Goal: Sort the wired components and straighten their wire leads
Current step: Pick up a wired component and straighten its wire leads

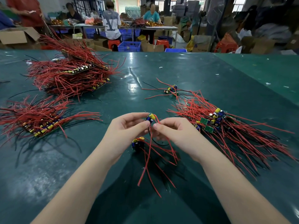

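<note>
Green table (186,75) heaped with red-wired piles (71,75) — both hands' fingers (140,125) pinch one component (150,118) — its leads (148,159) dangling.

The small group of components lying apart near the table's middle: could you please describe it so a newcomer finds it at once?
On the dark green table, look beyond the big loose heap of red-wired boards at the right. The small cluster lies just past it: few yellow-and-blue parts, thin wires spread flat, not piled.

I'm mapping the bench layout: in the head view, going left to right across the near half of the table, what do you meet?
Flat bundle of wired boards → left hand holding a small component → right hand pinching its red leads → loose heap of wired components.
</note>
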Motion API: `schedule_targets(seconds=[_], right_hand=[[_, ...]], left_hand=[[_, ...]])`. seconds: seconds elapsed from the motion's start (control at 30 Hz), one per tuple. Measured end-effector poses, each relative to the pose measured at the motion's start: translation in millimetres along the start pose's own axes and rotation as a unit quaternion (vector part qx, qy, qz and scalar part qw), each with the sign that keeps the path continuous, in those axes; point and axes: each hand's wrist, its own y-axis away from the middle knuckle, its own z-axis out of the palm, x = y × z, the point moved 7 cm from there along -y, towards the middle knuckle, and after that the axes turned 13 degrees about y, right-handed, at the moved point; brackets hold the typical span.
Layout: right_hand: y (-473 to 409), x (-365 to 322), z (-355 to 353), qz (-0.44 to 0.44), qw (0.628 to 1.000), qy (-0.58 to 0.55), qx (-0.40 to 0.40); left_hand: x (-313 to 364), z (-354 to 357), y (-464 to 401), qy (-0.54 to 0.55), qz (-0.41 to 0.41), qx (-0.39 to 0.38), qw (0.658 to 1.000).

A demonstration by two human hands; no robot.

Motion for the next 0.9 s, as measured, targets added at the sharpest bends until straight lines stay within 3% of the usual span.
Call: schedule_targets(seconds=[0.1, 0.23, 0.33, 0.47, 0.6, 0.67, 0.77, 0.9], right_hand=[[2, -2, -10, -0.004, 0.995, 0.058, 0.079], [6, -6, -16, -0.035, 0.988, 0.071, 0.13], [9, -15, -20, -0.088, 0.961, 0.196, 0.172], [10, -21, -18, -0.125, 0.939, 0.261, 0.185], [9, -15, -13, -0.099, 0.945, 0.271, 0.152], [6, -9, -11, -0.057, 0.969, 0.214, 0.112], [4, -1, -6, 0.022, 0.999, 0.028, 0.039], [5, -1, 1, 0.085, 0.969, -0.225, -0.05]], left_hand=[[1, -2, 1, -0.036, 0.015, 0.014, 0.999], [1, -4, 2, -0.062, 0.019, 0.039, 0.997], [0, -7, 1, -0.067, 0.013, 0.06, 0.996], [-1, -7, 1, -0.047, 0.013, 0.059, 0.997], [2, -9, 1, -0.087, 0.032, 0.067, 0.993], [3, -9, 1, -0.121, 0.045, 0.064, 0.99], [7, -7, 2, -0.186, 0.074, 0.05, 0.978], [9, -1, 4, -0.198, 0.087, 0.032, 0.976]])
